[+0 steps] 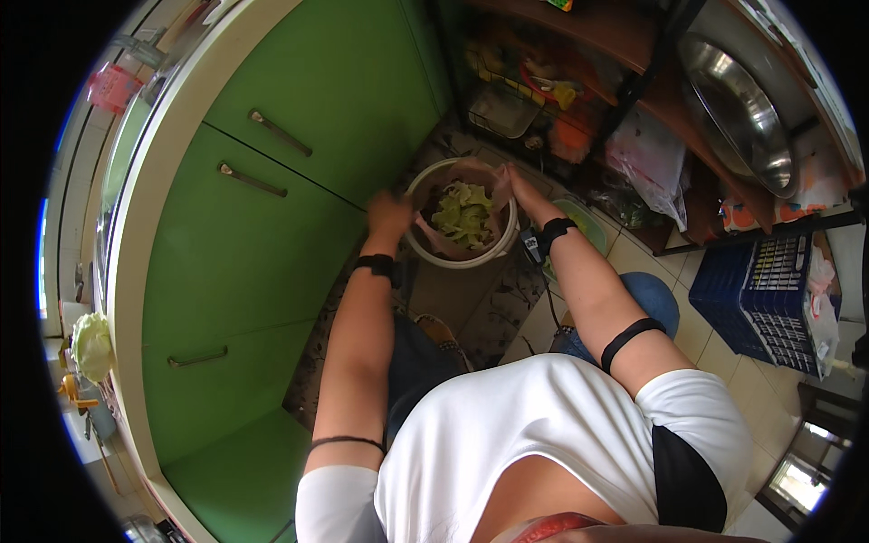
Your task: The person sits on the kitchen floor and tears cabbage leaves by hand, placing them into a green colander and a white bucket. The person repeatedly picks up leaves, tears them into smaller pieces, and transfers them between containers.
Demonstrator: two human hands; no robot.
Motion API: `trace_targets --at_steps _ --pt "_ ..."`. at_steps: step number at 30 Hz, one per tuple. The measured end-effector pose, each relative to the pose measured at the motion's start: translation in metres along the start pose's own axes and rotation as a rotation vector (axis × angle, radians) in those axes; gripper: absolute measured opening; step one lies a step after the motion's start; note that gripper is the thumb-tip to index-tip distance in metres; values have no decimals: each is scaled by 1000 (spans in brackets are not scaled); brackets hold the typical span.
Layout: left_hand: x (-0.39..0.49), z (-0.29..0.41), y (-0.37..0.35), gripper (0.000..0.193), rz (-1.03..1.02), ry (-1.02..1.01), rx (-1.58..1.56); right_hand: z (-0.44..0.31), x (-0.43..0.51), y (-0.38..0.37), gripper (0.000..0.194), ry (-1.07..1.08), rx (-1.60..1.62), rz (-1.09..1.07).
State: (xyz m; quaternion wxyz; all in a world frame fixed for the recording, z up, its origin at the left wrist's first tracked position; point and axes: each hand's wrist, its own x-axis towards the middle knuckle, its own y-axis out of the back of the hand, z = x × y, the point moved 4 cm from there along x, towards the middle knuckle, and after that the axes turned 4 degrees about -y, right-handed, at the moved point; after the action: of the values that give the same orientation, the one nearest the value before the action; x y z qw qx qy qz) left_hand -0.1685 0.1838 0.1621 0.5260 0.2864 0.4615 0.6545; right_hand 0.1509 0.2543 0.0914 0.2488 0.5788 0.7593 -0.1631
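Note:
A round white bucket (460,263) stands on the floor mat before me, lined with a thin pinkish plastic bag (442,243). Torn pale-green leaves (464,212) lie inside the bag. At the bucket's right rim, my right hand (521,190) grips the bag's edge and pulls it up a little. My left hand (390,216) is at the left rim, where another edge of the bag runs to its fingers; motion blur hides the fingertips. Partly hidden behind my right forearm is a light-green basin (592,227) with some green leaves in it.
Green cabinet doors (271,224) rise close on the left, below a counter bearing a cabbage (91,346). A shelf rack (652,95) holds a metal basin (740,115) and plastic bags (645,156). A blue plastic crate (753,298) stands on the tiled floor at right.

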Motion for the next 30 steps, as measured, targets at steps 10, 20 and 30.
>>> trace_targets --at_steps 10,20,30 --pt "14 -9 -62 83 -214 -241 83 90 -112 -80 62 -430 1164 248" --pt "-49 -2 -70 54 -748 -45 88 13 -80 -42 56 133 110 210" --pt "-31 21 13 64 -279 68 48 39 -91 -25 79 -73 -2 450"
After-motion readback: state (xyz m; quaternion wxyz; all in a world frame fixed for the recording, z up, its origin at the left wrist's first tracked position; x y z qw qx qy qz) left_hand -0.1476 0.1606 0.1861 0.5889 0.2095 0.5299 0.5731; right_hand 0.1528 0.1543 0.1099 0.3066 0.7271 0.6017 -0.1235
